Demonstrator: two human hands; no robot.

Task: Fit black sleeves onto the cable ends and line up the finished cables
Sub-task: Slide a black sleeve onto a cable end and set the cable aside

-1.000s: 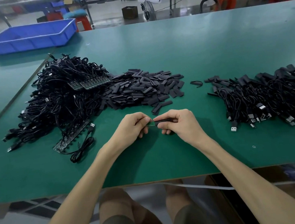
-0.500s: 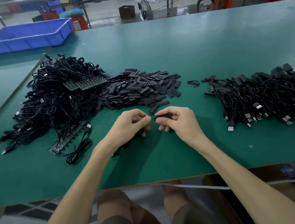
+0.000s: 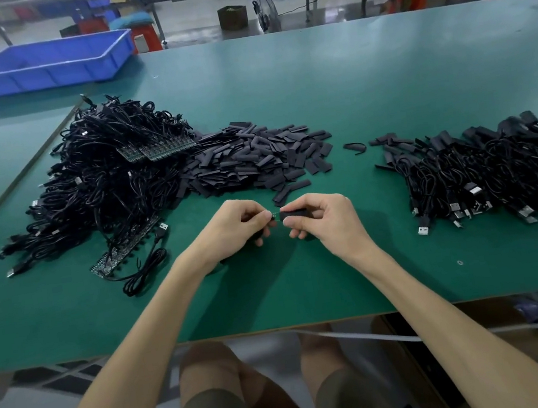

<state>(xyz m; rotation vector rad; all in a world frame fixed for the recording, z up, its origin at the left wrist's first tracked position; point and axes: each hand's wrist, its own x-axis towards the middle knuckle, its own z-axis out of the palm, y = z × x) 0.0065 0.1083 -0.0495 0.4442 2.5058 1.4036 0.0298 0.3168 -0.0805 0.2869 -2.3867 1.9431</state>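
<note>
A: Where's the black sleeve (image 3: 293, 215)?
B: Pinched in right hand (image 3: 327, 221), over the bench (image 3: 349, 95) front-centre, mouth facing the cable end (image 3: 275, 216).
A: And left hand (image 3: 230, 231)?
B: Pinches that end, probably steadying it for insertion. Row of finished cables (image 3: 484, 173) sits right.

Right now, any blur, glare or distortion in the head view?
Head view: wide-angle stretch toward the corners; left hand, on the cable end, and right hand, on the sleeve, look sharp; soft shadow under them; faint sheen on the far table, no hard glare; cable pile too dark for detail.
</note>
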